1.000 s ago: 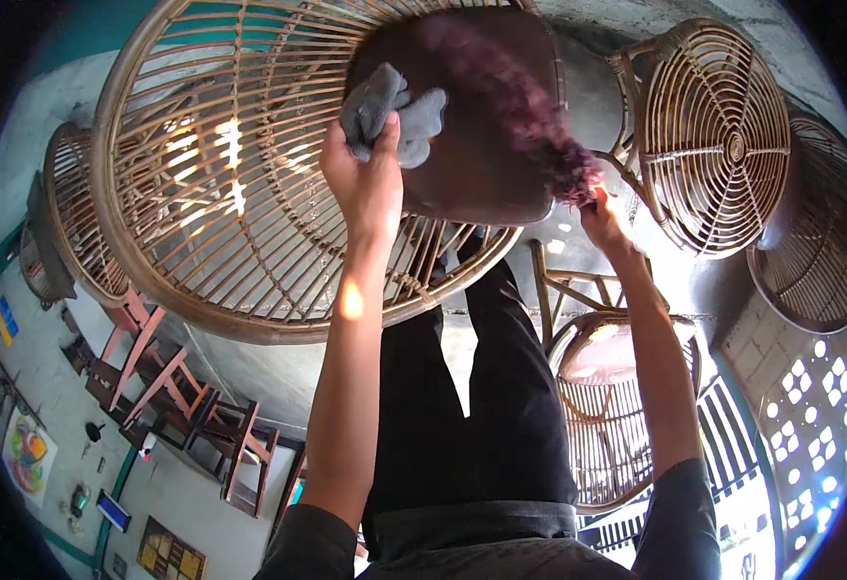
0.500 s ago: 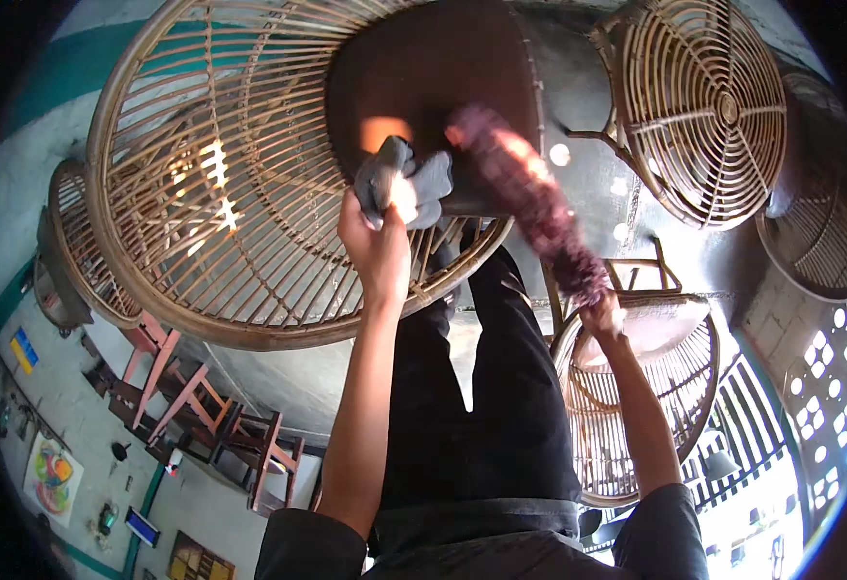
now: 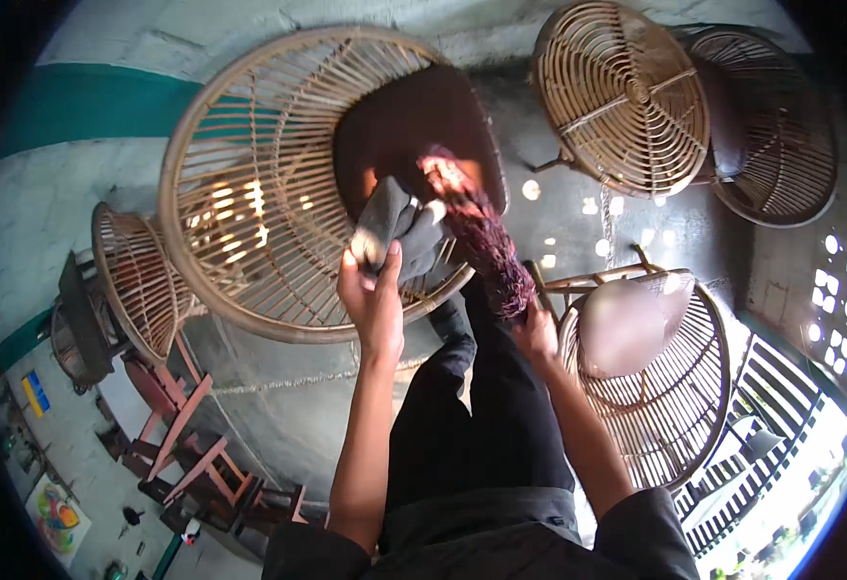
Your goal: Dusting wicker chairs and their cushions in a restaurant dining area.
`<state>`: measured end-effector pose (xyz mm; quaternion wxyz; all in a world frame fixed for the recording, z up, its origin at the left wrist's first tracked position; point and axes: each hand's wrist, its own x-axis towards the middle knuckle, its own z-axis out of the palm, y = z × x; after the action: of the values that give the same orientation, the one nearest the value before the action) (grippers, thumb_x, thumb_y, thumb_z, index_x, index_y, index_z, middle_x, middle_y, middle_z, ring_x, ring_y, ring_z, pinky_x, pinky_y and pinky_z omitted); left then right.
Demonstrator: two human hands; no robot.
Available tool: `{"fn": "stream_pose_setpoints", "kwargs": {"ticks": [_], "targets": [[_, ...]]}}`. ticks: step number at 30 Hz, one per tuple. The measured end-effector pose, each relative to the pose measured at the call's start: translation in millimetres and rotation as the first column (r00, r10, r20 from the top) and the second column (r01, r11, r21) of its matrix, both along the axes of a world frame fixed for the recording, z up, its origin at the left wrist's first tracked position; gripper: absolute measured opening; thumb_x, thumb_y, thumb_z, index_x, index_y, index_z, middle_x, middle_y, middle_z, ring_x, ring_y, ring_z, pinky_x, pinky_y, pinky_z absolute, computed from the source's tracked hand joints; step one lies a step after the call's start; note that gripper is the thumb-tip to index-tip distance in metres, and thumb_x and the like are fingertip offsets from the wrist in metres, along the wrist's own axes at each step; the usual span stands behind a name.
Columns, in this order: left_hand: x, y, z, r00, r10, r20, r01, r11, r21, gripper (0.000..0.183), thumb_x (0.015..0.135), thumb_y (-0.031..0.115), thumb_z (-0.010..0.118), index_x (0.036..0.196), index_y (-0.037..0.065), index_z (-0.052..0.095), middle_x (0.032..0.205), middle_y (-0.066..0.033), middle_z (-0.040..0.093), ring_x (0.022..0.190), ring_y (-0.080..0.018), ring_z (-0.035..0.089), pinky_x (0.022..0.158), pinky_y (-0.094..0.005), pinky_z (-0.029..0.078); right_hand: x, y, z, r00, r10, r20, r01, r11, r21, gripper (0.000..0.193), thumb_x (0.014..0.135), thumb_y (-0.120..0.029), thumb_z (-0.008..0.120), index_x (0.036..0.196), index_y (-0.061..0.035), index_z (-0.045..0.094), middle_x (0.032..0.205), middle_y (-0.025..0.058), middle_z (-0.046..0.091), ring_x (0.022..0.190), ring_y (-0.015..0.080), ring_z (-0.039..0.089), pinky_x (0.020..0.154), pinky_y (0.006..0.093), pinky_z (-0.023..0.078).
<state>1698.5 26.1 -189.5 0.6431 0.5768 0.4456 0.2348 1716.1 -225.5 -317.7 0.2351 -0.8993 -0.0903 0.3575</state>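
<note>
My left hand (image 3: 377, 307) is closed around a bunched grey cloth (image 3: 383, 215), raised in front of a large round rattan chair (image 3: 184, 232). The chair's dark brown seat cushion (image 3: 394, 116) lies beyond the cloth. In my right hand (image 3: 538, 334) is the lower end of a fluffy maroon duster (image 3: 486, 246). It slants up and left, its tip overlapping the cushion in view and its shaft passing close beside the cloth. Whether the tip touches the cushion, I cannot tell. The fingers of my right hand are partly hidden behind the duster's end.
A round rattan table (image 3: 627, 97) stands at the far right, with another rattan chair (image 3: 781, 135) behind it. Close on my right is a rattan chair with a pale cushion (image 3: 631, 324). To the left are a smaller rattan chair (image 3: 133, 275) and stacked wooden furniture (image 3: 220, 474).
My right hand has moved left and inward with the duster, bringing it near the cloth. The cloth has turned in my left hand. The whole view has shifted.
</note>
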Motion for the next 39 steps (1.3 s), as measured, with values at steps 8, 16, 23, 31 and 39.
{"fn": "stream_pose_setpoints", "kwargs": {"ticks": [8,16,23,31,39], "targets": [[-59,-30,78,0.987,-0.125,0.104,0.12,0.991,0.054,0.021,0.085,0.016,0.066,0.094,0.004,0.052,0.087,0.0012,0.053,0.08,-0.0072,0.047,0.078,-0.0228,0.039,-63,11,105,0.869,-0.484,0.1,0.406,0.815,0.414,0.03,0.08,-0.016,0.06,0.101,0.004,0.055,0.077,0.0269,0.061,0.08,0.043,0.061,0.065,0.043,0.047],[-94,-78,137,0.958,-0.197,0.21,0.176,0.978,0.113,0.022,0.085,0.016,0.066,0.093,0.001,0.052,0.088,-0.0007,0.053,0.081,-0.0091,0.047,0.076,-0.0234,0.04,-86,-50,167,0.88,-0.473,0.05,0.318,0.663,0.678,0.029,0.082,-0.014,0.06,0.104,0.0026,0.056,0.084,0.0204,0.065,0.083,0.0248,0.066,0.068,0.0347,0.048],[-130,-128,153,0.971,-0.17,0.17,0.146,0.978,0.148,0.02,0.084,0.009,0.064,0.097,-0.001,0.053,0.093,-0.0032,0.055,0.086,-0.0113,0.051,0.08,-0.0262,0.041,-118,-112,171,0.86,-0.51,0.003,0.37,0.628,0.685,0.027,0.083,-0.002,0.056,0.109,0.0042,0.052,0.099,0.0088,0.061,0.093,0.0157,0.056,0.084,0.0294,0.044],[-146,-191,158,0.977,-0.148,0.154,0.13,0.984,0.122,0.022,0.084,0.01,0.064,0.1,0.0,0.053,0.094,-0.0025,0.056,0.086,-0.0109,0.051,0.081,-0.0256,0.041,-118,-176,210,0.818,-0.559,0.136,0.29,0.605,0.741,0.023,0.082,-0.012,0.059,0.1,0.002,0.054,0.07,0.0148,0.063,0.062,0.0185,0.062,0.056,0.0331,0.047],[-156,-253,172,0.949,-0.253,0.188,0.218,0.958,0.188,0.023,0.083,0.014,0.066,0.097,-0.001,0.054,0.092,-0.0038,0.057,0.084,-0.0115,0.051,0.079,-0.0266,0.042,-134,-227,236,0.813,-0.569,0.125,0.319,0.613,0.723,0.02,0.084,-0.011,0.058,0.099,0.0021,0.054,0.073,0.0067,0.06,0.069,0.0106,0.053,0.061,0.0275,0.044]]}}
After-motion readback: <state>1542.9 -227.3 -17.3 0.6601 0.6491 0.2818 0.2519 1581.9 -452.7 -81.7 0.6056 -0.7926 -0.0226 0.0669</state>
